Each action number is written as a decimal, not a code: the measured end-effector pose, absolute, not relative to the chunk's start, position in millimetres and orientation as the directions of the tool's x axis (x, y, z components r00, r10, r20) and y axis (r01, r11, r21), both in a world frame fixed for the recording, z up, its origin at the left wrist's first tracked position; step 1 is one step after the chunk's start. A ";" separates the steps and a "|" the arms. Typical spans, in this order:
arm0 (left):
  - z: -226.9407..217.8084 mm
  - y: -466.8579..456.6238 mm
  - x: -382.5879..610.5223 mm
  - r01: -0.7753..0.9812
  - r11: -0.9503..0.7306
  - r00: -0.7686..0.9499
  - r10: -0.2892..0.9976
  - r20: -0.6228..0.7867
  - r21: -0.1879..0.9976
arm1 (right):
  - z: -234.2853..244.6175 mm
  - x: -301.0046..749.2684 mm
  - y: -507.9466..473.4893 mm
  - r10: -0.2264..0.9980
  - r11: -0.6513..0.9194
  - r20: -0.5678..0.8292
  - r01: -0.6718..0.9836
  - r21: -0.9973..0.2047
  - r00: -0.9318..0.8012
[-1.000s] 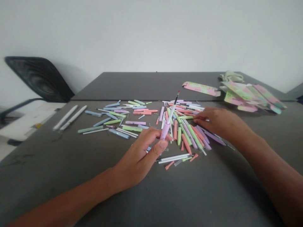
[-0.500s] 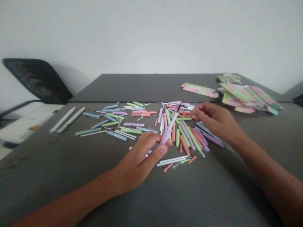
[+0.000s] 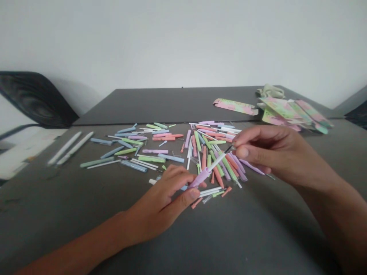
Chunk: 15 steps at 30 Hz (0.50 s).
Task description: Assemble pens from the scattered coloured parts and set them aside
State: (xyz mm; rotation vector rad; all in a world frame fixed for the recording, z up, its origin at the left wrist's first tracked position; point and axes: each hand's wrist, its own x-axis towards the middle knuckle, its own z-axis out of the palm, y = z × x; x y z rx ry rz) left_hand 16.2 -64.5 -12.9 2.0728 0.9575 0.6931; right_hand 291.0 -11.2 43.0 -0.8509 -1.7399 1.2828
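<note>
Between its thumb and fingers, my left hand (image 3: 169, 200) holds a pale purple pen barrel (image 3: 201, 177), tilted up to the right. A white pen refill (image 3: 217, 161) with a dark tip end sticks out of the barrel. My right hand (image 3: 282, 154) is closed in a pinch at the refill's tip; whatever small piece is in its fingertips is too small to make out. Beneath and behind both hands lie many loose pen parts: a green barrel (image 3: 197, 140), an orange barrel (image 3: 218, 176), white refills (image 3: 210, 191) and small orange pieces (image 3: 226, 191).
Two white pens (image 3: 75, 149) lie at the left of the dark table (image 3: 94, 236). More blue, green and purple parts spread over the left middle. Flattened colourful cartons (image 3: 282, 110) and a pale cloth bundle (image 3: 270, 91) are at the back right. A black mesh chair (image 3: 34, 97) stands left.
My right hand has come from the pile toward me to the refill's tip. My left hand has lowered the purple barrel slightly and tipped it further right. The view has shifted a little.
</note>
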 end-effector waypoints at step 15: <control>-12.9 -66.4 15.5 0.420 -0.414 0.617 0.783 0.081 0.807 | 58.8 303.6 -24.5 0.774 0.605 0.492 0.239 -0.759 -0.398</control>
